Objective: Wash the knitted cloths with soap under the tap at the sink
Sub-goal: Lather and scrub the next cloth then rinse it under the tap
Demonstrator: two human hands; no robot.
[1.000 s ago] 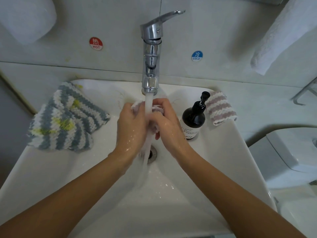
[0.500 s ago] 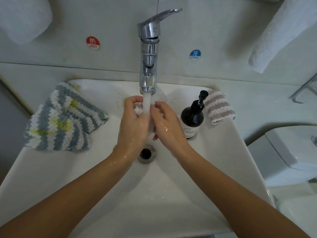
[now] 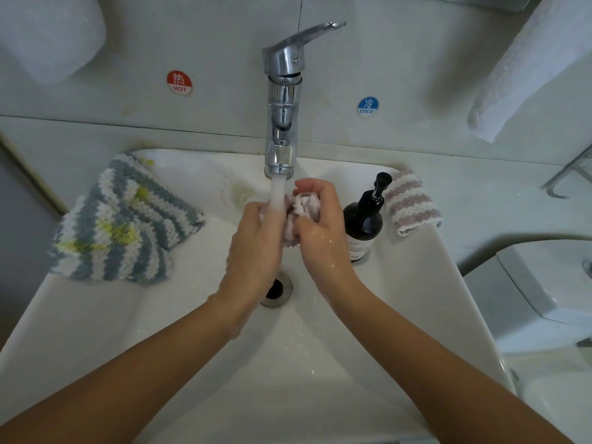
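Pink-striped cloth (image 3: 302, 208), now shifted right of the tap (image 3: 282, 91) stream, is bunched over the sink (image 3: 416, 299) centre, left hand (image 3: 256, 241) and right hand (image 3: 323, 225) fingers clamped on it, indicating scrubbing continues.

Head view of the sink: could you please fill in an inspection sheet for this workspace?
Surface: white ceramic sink, wet; open drain.
Job's things: chrome tap running; crumpled pink-and-white knitted cloth in the stream; grey, white and yellow striped knitted cloths on the left rim; pink-and-white striped folded cloth on the right rim; dark pump soap bottle upright.
Clutter: nothing seen.
Grip: left hand and right hand both curl round the crumpled cloth.
Cables: nothing seen.
Surroundings: red HOT sticker, blue COLD sticker, white hanging towel.
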